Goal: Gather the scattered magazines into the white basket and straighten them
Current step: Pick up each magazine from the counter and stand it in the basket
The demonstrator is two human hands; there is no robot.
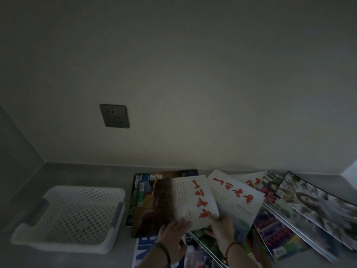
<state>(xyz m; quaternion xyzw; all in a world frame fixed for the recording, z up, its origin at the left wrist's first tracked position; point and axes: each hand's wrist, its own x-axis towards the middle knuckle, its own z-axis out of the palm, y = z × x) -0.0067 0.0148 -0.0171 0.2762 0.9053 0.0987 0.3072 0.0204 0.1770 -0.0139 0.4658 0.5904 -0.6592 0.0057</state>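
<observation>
Both hands clasped on the near edge of a thin white magazine with red brush lettering (195,200), low in the middle of the frame: left hand (173,235) in a closed grip at its lower left corner, right hand (222,228) pinching its lower right corner. Under and around it, scattered glossy magazines (289,215) overlapping on the grey bench (81,172) toward the lower right. Well to the left, in the lower left of the frame, an empty white perforated plastic basket (75,215). Above, a dark wall socket (114,116).
</observation>
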